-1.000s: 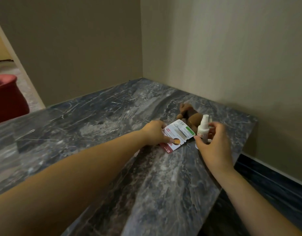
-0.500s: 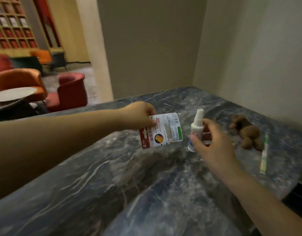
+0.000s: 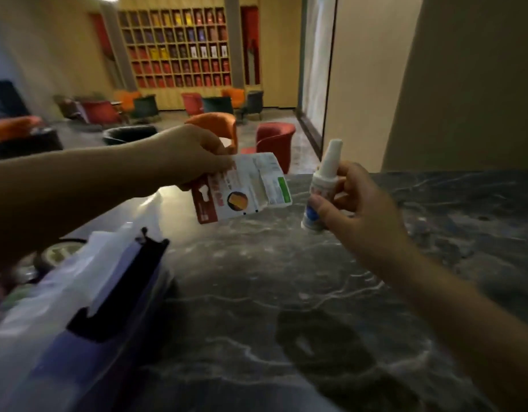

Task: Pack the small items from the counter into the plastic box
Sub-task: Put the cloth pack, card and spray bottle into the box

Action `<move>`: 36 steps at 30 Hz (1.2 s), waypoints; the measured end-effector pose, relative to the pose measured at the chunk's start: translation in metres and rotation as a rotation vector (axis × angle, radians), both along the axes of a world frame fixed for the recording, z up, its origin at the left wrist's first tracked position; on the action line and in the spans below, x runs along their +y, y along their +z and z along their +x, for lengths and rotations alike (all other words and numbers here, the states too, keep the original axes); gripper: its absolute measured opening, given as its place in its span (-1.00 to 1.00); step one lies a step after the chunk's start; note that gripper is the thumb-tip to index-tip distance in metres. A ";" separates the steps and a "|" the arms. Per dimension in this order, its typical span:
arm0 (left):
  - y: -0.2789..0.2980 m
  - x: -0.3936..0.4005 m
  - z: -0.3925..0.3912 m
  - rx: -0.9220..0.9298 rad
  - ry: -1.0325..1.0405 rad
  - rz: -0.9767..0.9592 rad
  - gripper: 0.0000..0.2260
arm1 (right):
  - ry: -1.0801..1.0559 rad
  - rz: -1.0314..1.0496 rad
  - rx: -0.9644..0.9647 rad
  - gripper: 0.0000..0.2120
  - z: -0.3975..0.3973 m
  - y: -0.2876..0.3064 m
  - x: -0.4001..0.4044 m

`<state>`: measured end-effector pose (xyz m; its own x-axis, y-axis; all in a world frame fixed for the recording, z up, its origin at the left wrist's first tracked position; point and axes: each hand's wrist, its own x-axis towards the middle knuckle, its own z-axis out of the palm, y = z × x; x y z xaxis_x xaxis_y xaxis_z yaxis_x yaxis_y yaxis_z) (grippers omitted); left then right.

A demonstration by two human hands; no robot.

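My left hand (image 3: 194,156) pinches a flat red-and-white card packet (image 3: 242,188) by its upper left corner and holds it in the air above the dark marble counter (image 3: 286,307). My right hand (image 3: 357,203) grips a small white spray bottle (image 3: 322,185), upright, just right of the packet. The clear plastic box (image 3: 72,307) with a black latch sits at the lower left on the counter, below my left forearm; its contents are blurred.
A beige wall (image 3: 464,84) rises at the right behind the counter. Beyond the counter's far edge lies a lounge with orange and red armchairs (image 3: 274,141) and a wall of shelves (image 3: 179,46).
Both hands lifted the packet and the bottle off the counter and carried them left. The view swung left, so the brown toy left the frame and the plastic box came into view.
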<state>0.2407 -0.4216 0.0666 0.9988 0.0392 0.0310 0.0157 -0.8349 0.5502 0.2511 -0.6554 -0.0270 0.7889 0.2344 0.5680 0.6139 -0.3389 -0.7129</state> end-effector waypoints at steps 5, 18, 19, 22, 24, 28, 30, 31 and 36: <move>-0.001 0.123 -0.056 -0.007 0.133 -0.088 -0.86 | 0.120 -0.008 -0.035 -0.68 -0.015 0.012 0.114; -0.037 0.323 -0.126 0.488 -0.089 0.100 -0.88 | 0.369 -0.186 -0.094 -0.67 -0.045 0.028 0.272; -0.040 0.327 -0.124 0.517 -0.113 0.121 -0.87 | 0.377 -0.237 -0.072 -0.66 -0.044 0.029 0.274; -0.046 0.321 -0.117 0.680 -0.182 0.206 -0.82 | 0.385 -0.366 -0.011 -0.61 -0.040 0.029 0.274; -0.049 0.312 -0.107 0.747 -0.232 0.369 -0.89 | 0.382 -0.440 0.005 -0.56 -0.039 0.029 0.275; -0.031 0.282 -0.094 0.487 -0.274 0.610 -0.94 | 0.384 -0.515 0.020 -0.53 -0.041 0.031 0.274; -0.018 0.268 -0.090 0.311 -0.304 0.444 -0.82 | 0.381 -0.557 0.016 -0.53 -0.042 0.032 0.274; -0.012 0.261 -0.089 0.277 -0.328 0.322 -0.69 | 0.384 -0.572 0.019 -0.54 -0.041 0.032 0.274; -0.017 0.231 -0.087 0.084 -0.297 -0.076 -0.61 | 0.386 -0.574 0.029 -0.59 -0.040 0.030 0.275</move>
<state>0.1539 -0.1903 0.0500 0.9659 -0.2550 -0.0438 -0.1743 -0.7665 0.6181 0.2110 -0.3808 0.0035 0.6015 0.7587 0.2504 0.7500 -0.4282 -0.5041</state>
